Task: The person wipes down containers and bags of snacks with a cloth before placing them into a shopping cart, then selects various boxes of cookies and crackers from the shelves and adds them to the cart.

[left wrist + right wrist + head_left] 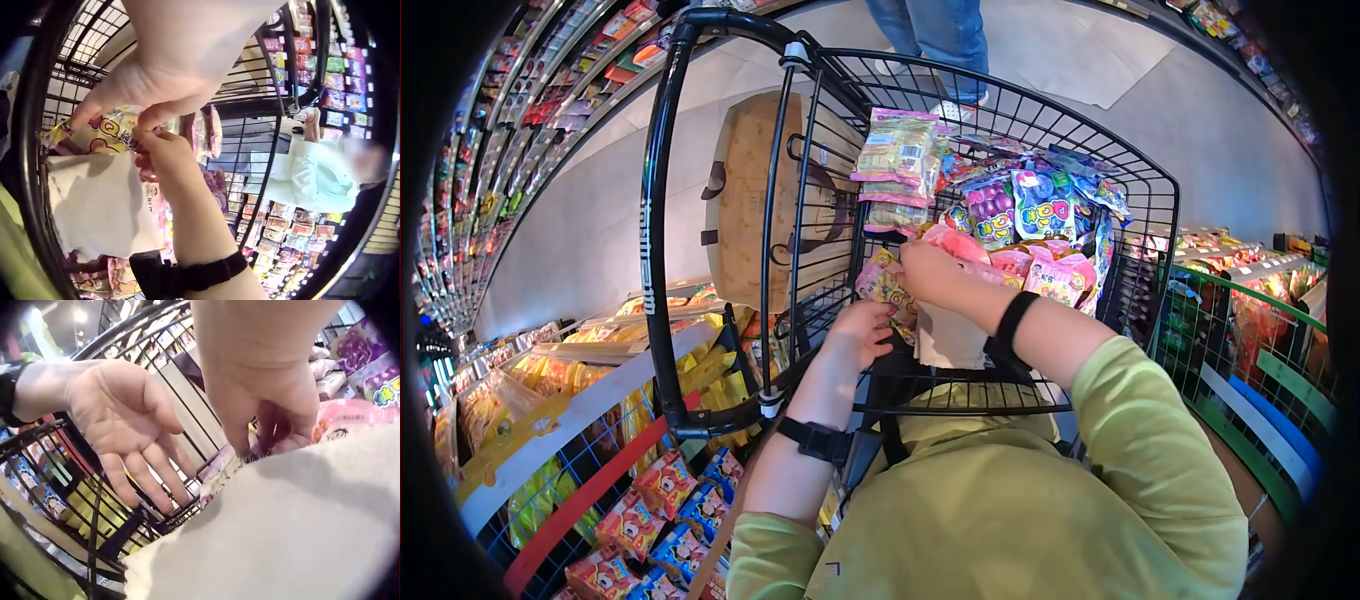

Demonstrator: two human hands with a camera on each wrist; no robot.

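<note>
Inside a black wire shopping cart [1135, 175], my right hand [935, 272] pinches the edge of a yellow-and-pink candy bag [882, 277]. My left hand [865, 332] is beside the same bag, fingers loosely extended. In the right wrist view, the left palm [128, 412] faces the camera with nothing in it, and the right fingers [290, 434] curl down onto the bag. A plain cream sheet-like piece [950, 335] stands just under the right wrist; in the left wrist view this cream piece [100, 203] covers part of the bag's lower side. Pink candy bags [1055, 275] lie beyond.
Pale packs with pink edges [897, 150] are stacked at the cart's handle side. Blue-and-purple candy bags [1040, 200] fill the far side. A tan case [750, 200] sits beyond the handle bars. Snack bins [670, 510] flank the cart; someone in jeans [945, 35] stands ahead.
</note>
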